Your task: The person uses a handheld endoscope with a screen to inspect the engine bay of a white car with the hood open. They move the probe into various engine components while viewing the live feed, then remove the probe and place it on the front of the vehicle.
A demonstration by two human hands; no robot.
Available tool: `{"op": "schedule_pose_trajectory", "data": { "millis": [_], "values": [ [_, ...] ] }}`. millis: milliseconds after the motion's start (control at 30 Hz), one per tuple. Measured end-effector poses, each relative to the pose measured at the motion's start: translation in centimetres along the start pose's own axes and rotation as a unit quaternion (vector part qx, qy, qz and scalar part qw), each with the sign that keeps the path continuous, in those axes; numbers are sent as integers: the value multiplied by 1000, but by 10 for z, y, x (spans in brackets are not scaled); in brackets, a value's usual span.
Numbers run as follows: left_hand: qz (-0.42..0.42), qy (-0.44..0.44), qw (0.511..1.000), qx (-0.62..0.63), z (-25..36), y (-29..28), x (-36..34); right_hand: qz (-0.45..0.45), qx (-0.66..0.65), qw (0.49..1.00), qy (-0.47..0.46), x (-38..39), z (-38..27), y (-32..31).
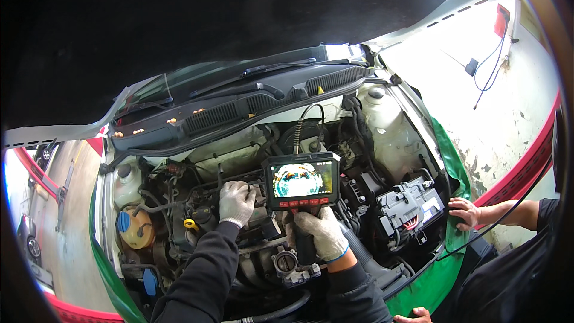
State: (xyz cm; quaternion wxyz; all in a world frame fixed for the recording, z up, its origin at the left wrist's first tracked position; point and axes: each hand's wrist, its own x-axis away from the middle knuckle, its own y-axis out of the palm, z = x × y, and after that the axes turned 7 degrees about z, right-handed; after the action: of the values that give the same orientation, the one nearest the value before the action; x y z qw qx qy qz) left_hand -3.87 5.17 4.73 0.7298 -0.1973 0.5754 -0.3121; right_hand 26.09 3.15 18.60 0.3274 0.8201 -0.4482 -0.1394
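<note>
My right hand (323,234), in a white knit glove, grips the handle of a borescope (302,203). Its lit screen (297,179) shows a bright, roundish image with dark and orange patches. From the top of the borescope a dark flexible cable (312,107) arches up and back down behind it; its far end is hidden. My left hand (237,201), gloved too, is closed low over the middle of the engine, left of the screen. The fingertips point down out of sight, so what they hold cannot be made out. Left of this hand is a yellow dipstick loop (191,224).
The raised hood (239,24) hangs overhead. A coolant tank (136,228) with a blue cap stands at left, a battery (412,206) at right. Green covers (433,287) drape the fenders. Another person's hand (464,214) rests on the right fender; small orange pieces (139,131) lie below the windshield.
</note>
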Motion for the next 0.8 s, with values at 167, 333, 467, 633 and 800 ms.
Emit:
{"op": "schedule_pose_trajectory", "data": {
  "millis": [167, 333, 467, 633, 800],
  "values": [
    [-14, -5, 1000, -4, 0, 0, -1, -13, -1, 1000, 14, 0, 0, -3],
    [-11, -11, 1000, -2, 2, -1, -1, 4, -10, 1000, 0, -1, 2, -2],
    [-16, -13, 1000, 1, 4, -4, -2, 3, -12, 1000, 1, -2, 1, -1],
    [-26, -12, 1000, 4, 5, -7, -2, -15, -13, 1000, -16, -2, -2, 0],
    [-26, -10, 1000, -1, 3, -5, -2, -4, -1, 1000, -9, -1, -2, 1]
  ]
}}
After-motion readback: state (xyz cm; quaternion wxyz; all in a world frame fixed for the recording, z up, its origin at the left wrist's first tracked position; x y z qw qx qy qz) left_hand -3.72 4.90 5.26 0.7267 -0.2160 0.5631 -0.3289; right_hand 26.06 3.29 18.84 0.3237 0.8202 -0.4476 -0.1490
